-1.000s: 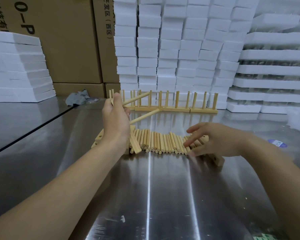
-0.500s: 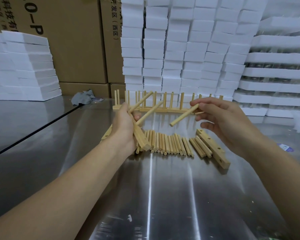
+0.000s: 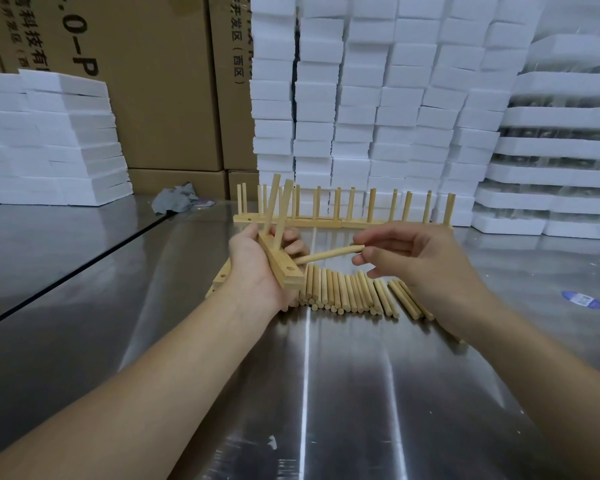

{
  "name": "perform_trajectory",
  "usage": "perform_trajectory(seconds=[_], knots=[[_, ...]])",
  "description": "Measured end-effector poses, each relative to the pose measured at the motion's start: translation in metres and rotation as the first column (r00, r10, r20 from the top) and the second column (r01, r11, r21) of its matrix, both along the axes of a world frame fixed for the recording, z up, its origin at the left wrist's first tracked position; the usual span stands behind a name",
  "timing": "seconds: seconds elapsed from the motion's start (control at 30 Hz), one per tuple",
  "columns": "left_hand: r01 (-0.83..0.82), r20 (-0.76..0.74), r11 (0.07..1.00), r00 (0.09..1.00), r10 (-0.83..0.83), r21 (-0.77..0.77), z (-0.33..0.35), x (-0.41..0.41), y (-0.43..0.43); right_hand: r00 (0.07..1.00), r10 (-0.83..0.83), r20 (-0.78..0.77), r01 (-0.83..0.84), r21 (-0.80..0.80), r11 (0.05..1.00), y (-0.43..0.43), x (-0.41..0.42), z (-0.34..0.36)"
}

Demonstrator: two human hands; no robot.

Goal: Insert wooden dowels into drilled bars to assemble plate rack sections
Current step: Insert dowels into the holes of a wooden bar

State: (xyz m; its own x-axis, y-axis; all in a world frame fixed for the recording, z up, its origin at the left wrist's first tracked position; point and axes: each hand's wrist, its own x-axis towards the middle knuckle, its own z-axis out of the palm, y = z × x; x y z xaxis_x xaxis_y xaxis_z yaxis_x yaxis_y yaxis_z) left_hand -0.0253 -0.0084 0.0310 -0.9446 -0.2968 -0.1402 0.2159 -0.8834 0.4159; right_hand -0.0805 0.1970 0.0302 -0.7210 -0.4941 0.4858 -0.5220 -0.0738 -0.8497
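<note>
The dowel (image 3: pixel 328 255), pinched at its far end by your right hand (image 3: pixel 420 263), points its tip at the drilled bar (image 3: pixel 280 265) gripped in your closed left hand (image 3: pixel 253 268); approaching this slanted, it could jam or slip off the hole.

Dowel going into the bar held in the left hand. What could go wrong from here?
1. The dowel meets the bar at a slant, not square to its face; it may jam or miss the hole.
2. The left hand alone holds the bar in the air, so a push from the right hand could twist it and loosen the two seated dowels.
3. The loose dowels lie right below; a slip could scatter them.
</note>
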Motion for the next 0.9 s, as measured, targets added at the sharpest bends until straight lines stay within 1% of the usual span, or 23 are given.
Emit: perform_trajectory(seconds=[0.37, 0.5, 0.63, 0.73, 0.83, 0.9], knots=[[-0.01, -0.012, 1.0, 1.0, 0.01, -0.01, -0.001, -0.002, -0.004, 0.996, 0.087, 0.023, -0.087, 0.004, 0.996, -0.005, 0.005, -0.001], [-0.011, 0.001, 1.0, 1.0, 0.011, -0.007, -0.002, -0.003, -0.003, 0.996, 0.088, 0.019, -0.088, 0.005, 0.996, -0.008, 0.006, -0.003], [-0.013, 0.002, 1.0, 1.0, 0.013, -0.021, -0.003, -0.004, 0.001, 0.998, 0.055, 0.025, -0.055, 0.022, 0.998, -0.009, 0.008, -0.005], [-0.01, -0.002, 0.999, 1.0, 0.01, -0.046, -0.003, -0.004, 0.006, 0.997, 0.047, 0.054, -0.049, 0.028, 0.998, -0.012, 0.011, -0.008], [-0.008, 0.014, 0.998, 1.0, 0.009, -0.061, -0.004, -0.004, 0.011, 0.997, 0.02, 0.074, -0.02, -0.004, 1.0, -0.014, 0.012, -0.009], [-0.012, 0.011, 0.998, 1.0, 0.012, -0.06, -0.004, -0.004, 0.013, 0.986, 0.04, 0.161, -0.032, -0.056, 0.998, -0.015, 0.012, -0.01]])
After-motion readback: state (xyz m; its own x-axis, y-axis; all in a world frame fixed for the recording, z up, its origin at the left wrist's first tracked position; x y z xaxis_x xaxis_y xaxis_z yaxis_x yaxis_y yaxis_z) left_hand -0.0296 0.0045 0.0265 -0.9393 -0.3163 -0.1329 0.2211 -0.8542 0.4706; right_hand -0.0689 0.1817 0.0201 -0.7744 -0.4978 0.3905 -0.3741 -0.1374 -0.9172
